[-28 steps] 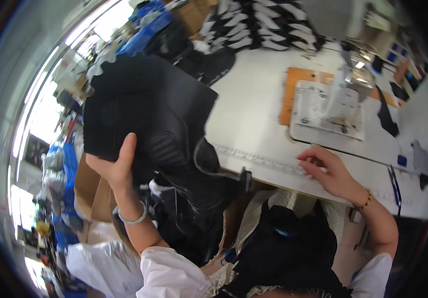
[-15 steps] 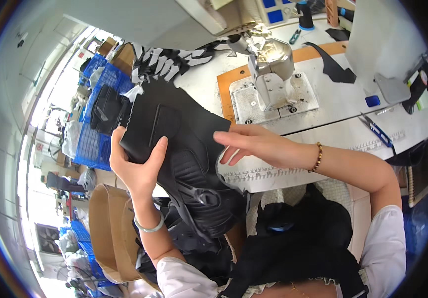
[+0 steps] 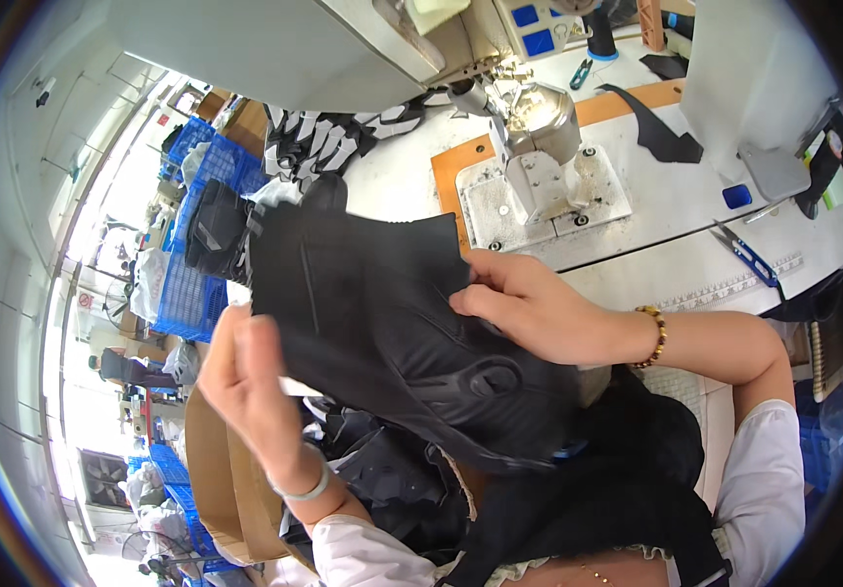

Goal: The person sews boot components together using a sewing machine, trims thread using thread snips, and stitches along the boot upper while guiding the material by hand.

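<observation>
Closest to me, my left hand (image 3: pixel 250 377) grips the near edge of the black shoe upper (image 3: pixel 382 323), fingers folded round the leather with the thumb side up, so that edge is clamped rather than loosely resting. Just beyond and to the right of that grip, my right hand (image 3: pixel 529 308) pinches the upper's far edge between thumb and fingertips, the piece stretched between the two holds and raised in front of my chest, off the table. Below the grips, more black cut pieces (image 3: pixel 392 479) lie heaped in my lap beside a brown cardboard box (image 3: pixel 221 479). To handle this well, I judge both holds should stay near the edges and keep the leather flat and lightly taut, without creasing the stitched and embossed part at its lower right. Past my right hand stands the post-bed sewing machine (image 3: pixel 539 147) on its grey plate, with thread snips (image 3: pixel 739 252) further right on the white table (image 3: pixel 695 279). Far left of my left grip sit blue crates (image 3: pixel 186 293).
</observation>
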The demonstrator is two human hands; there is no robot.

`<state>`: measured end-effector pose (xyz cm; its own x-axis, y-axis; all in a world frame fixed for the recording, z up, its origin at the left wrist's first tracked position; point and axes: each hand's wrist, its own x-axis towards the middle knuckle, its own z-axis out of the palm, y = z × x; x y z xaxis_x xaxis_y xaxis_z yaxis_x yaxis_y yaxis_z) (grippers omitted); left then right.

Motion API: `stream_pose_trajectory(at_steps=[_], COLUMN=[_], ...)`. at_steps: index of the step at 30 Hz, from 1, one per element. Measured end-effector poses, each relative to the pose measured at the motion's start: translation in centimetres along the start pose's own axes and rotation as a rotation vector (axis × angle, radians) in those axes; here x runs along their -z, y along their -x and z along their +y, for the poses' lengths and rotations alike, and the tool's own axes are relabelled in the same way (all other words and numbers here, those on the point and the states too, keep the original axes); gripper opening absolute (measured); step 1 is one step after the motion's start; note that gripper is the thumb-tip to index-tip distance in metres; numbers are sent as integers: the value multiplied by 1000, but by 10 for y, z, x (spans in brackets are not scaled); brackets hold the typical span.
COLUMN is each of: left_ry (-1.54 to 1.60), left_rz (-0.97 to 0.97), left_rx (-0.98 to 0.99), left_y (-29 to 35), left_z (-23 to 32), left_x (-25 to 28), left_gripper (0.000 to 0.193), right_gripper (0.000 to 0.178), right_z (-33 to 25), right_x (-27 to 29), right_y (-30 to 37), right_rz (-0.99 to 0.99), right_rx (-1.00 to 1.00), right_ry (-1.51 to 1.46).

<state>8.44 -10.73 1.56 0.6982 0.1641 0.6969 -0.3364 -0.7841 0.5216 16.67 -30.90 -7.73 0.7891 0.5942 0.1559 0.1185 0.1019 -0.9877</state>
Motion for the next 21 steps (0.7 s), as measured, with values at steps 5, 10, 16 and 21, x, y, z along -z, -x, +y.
stream_pose_trajectory(at_steps=[5, 10, 16, 21], left_ry=[209, -12, 377, 441], left_rz=[-85, -1094, -1250, -1183], left_rx=[-76, -276, -153, 105], left_y=[-39, -70, -49, -28], left_z=[3, -7, -23, -42], left_x=[19, -29, -112, -133], left_gripper=[13, 77, 32, 27], right_gripper=[30, 20, 27, 33], right_z=[-34, -52, -49, -33], right_x=[32, 39, 57, 99], right_y=[18, 30, 40, 41], right_rz=[-180, -334, -261, -356], right_rx=[97, 167, 106, 6], right_ry=[541, 812, 769, 507])
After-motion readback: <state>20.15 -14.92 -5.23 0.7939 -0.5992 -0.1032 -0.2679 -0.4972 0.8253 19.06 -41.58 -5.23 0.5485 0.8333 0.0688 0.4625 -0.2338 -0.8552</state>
